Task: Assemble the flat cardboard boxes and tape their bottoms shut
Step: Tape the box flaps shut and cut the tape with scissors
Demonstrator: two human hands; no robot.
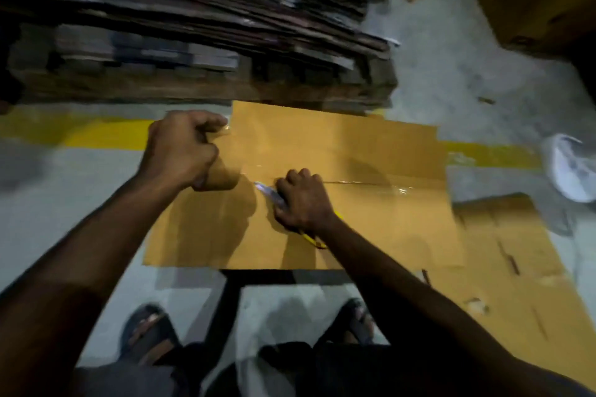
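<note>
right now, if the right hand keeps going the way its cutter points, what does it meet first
Likely the tape roll in the left hand, just beyond the cutter; depth unclear.

The box (338, 145) is matt brown cardboard, the tape (400, 189) along its seam clear and glossy, the cutter (268, 193) blade shiny like metal, the floor (467, 90) grey and rough.

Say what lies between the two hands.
Head view: the cutter tip jutting from the right hand, over bare box cardboard; left hand grips tape roll.
</note>
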